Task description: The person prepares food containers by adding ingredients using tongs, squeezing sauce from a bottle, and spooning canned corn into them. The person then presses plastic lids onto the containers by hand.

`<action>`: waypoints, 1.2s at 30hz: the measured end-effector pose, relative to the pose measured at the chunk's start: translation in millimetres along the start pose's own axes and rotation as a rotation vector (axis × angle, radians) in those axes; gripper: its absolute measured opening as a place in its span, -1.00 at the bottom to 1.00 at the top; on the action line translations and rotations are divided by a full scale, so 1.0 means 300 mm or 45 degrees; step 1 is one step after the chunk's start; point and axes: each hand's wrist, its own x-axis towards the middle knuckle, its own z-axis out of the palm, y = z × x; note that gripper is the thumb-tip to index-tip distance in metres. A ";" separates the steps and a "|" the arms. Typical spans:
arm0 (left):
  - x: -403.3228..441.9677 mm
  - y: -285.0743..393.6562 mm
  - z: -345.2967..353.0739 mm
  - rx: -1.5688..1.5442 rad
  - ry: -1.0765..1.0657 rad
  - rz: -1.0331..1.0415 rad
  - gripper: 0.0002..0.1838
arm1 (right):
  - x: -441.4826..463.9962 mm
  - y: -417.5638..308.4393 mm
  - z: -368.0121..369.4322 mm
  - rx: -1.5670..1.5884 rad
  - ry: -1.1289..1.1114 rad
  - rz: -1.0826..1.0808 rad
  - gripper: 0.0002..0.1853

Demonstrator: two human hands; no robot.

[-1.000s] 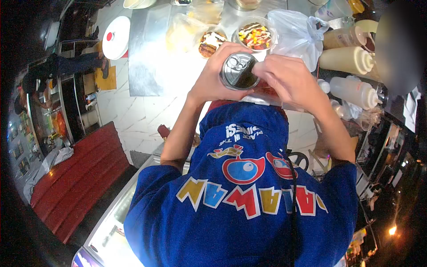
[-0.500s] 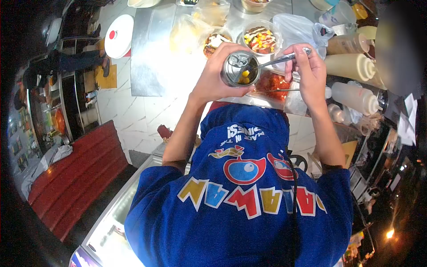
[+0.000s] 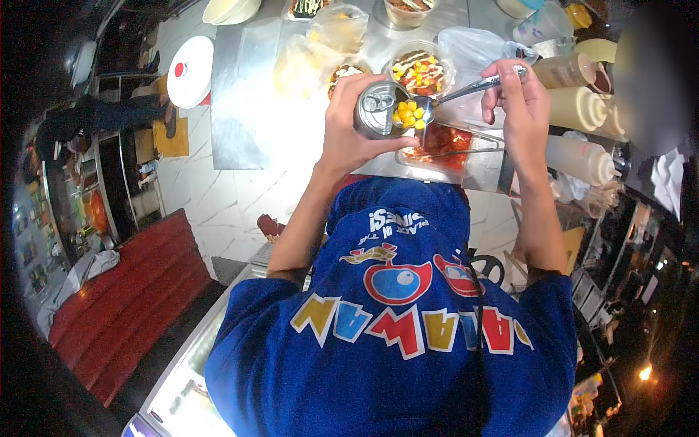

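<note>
My left hand (image 3: pixel 341 127) is wrapped round an open tin can (image 3: pixel 373 109), tilted so its mouth faces right. Yellow corn kernels (image 3: pixel 409 115) are heaped at the mouth of the can. Between the fingers of my right hand (image 3: pixel 518 102) is the handle of a metal spoon (image 3: pixel 473 88); its head is at the can's mouth, against the kernels. Just beyond, a clear round bowl (image 3: pixel 449 79) holds food topped with corn and pale sauce. A second topped bowl (image 3: pixel 347 71) is partly hidden behind my left hand. Below the spoon lies a tray of red sauce (image 3: pixel 445 151).
Several squeeze bottles (image 3: pixel 579 109) line the right side. Plastic bags (image 3: pixel 475 49) lie on the metal counter (image 3: pixel 244 95). A white round lid (image 3: pixel 191 73) sits at the left. A person (image 3: pixel 109 120) is at the far left.
The can has tipped further to the right, and corn kernels have come to its mouth. My right hand and the spoon have shifted slightly up and right.
</note>
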 end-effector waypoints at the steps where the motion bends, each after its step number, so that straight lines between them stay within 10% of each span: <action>1: -0.001 -0.002 0.003 0.014 0.035 0.012 -0.03 | 0.005 -0.001 -0.006 0.007 0.015 0.001 -0.70; 36: -0.089 -0.061 -0.044 -0.011 0.138 -0.233 -0.05 | 0.149 0.331 -0.106 -0.124 0.482 -0.203 -0.68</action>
